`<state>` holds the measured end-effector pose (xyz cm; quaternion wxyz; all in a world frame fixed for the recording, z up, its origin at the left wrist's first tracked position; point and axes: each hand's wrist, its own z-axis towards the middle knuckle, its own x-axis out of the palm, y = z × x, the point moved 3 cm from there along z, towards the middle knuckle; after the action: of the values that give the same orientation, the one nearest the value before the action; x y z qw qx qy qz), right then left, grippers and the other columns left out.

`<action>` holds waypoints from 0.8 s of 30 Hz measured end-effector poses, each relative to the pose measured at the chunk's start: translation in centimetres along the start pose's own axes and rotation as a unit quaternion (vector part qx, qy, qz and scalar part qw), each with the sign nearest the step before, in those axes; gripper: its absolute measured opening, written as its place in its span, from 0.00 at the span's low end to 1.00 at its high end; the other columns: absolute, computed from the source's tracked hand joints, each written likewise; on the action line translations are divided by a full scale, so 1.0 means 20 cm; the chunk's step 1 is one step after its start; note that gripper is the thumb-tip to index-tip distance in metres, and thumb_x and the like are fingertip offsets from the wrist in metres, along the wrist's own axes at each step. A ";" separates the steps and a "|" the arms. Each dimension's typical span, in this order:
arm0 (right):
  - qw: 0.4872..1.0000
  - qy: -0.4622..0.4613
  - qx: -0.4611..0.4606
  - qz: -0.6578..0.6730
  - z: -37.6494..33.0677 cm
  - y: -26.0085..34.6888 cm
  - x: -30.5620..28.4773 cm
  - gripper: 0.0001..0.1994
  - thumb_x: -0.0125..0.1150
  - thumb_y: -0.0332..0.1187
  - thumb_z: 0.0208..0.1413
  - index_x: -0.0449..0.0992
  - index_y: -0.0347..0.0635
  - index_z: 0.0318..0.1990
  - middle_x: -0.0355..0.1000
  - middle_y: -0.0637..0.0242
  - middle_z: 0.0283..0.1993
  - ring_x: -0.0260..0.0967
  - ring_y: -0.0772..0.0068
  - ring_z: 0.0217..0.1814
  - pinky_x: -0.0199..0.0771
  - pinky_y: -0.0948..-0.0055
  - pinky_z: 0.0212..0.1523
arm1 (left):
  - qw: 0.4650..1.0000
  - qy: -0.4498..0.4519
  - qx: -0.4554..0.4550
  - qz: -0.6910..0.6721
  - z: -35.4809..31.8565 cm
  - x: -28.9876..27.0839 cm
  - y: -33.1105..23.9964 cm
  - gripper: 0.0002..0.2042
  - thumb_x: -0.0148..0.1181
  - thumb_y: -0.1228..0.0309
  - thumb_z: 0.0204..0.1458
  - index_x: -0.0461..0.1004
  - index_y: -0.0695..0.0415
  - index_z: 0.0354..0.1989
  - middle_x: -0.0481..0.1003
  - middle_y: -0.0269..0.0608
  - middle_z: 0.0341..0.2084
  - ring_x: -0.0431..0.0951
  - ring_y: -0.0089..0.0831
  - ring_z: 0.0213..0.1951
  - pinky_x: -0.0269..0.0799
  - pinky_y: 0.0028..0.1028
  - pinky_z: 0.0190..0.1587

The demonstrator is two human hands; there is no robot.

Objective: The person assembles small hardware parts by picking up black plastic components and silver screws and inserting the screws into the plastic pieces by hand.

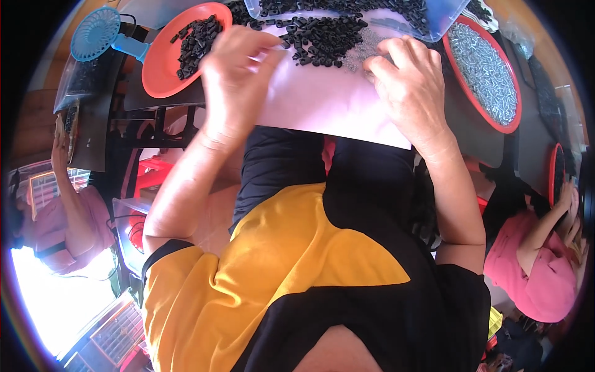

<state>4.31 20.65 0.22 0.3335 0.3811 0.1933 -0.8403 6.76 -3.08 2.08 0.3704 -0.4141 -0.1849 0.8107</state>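
My left hand (pixel 237 77) is raised between the orange-red plate (pixel 162 80) of small black cylindrical parts and the pile of black parts (pixel 325 38) on the white sheet (pixel 322 102). Motion smears its fingers, so their grip does not show. Over the sheet's right side, my right hand (pixel 409 77) has its fingers curled together beside a scatter of small silvery screws (pixel 367 51). What it holds, if anything, is hidden under the fingers. The black parts lie loose just left of those screws.
At the right, a red tray (pixel 509 124) holds many silvery screws. A clear plastic bin (pixel 443 25) with black parts stands at the far edge. A blue handheld fan (pixel 96 34) is at the far left. Other people sit at both sides, one in a pink top (pixel 533 266).
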 end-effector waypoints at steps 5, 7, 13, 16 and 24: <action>0.999 0.031 -0.015 -0.002 0.02 0.00 0.04 0.06 0.60 0.30 0.47 0.78 0.45 0.34 0.69 0.66 0.44 0.65 0.60 0.54 0.61 0.59 0.49 | 0.992 0.069 0.081 0.065 0.04 0.19 -0.03 0.07 0.66 0.78 0.47 0.80 0.62 0.35 0.75 0.40 0.30 0.77 0.32 0.32 0.76 0.26 0.36; 0.999 0.035 -0.007 0.007 0.02 0.00 0.02 0.06 0.59 0.31 0.48 0.77 0.44 0.34 0.69 0.65 0.43 0.65 0.60 0.54 0.60 0.59 0.49 | 0.993 0.065 0.067 0.077 0.07 0.20 0.02 0.07 0.66 0.78 0.47 0.80 0.62 0.35 0.75 0.40 0.30 0.77 0.32 0.32 0.75 0.27 0.36; 0.999 0.027 -0.006 0.027 0.01 -0.01 0.02 0.06 0.58 0.32 0.49 0.75 0.42 0.34 0.68 0.64 0.42 0.65 0.59 0.54 0.60 0.58 0.49 | 0.990 0.060 0.010 0.129 0.13 0.19 0.19 0.07 0.67 0.74 0.44 0.80 0.58 0.33 0.75 0.40 0.30 0.76 0.42 0.40 0.74 0.38 0.42; 0.999 0.021 -0.025 0.024 0.01 0.00 0.02 0.06 0.58 0.32 0.49 0.75 0.42 0.33 0.68 0.64 0.42 0.65 0.59 0.54 0.60 0.59 0.50 | 0.993 0.084 -0.018 0.083 0.10 0.17 0.18 0.07 0.67 0.74 0.43 0.80 0.57 0.33 0.75 0.40 0.30 0.76 0.41 0.39 0.74 0.37 0.41; 0.998 0.016 -0.006 0.062 0.04 0.00 0.00 0.06 0.57 0.30 0.49 0.73 0.44 0.35 0.67 0.67 0.41 0.67 0.61 0.52 0.60 0.60 0.49 | 0.962 0.096 0.123 0.224 0.18 0.28 0.13 0.07 0.66 0.71 0.48 0.79 0.58 0.34 0.73 0.41 0.32 0.74 0.43 0.43 0.73 0.38 0.43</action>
<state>3.90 20.16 0.64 0.3840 0.4036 0.1797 -0.8108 0.52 -0.57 -0.30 0.2432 -0.4720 0.0496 0.8460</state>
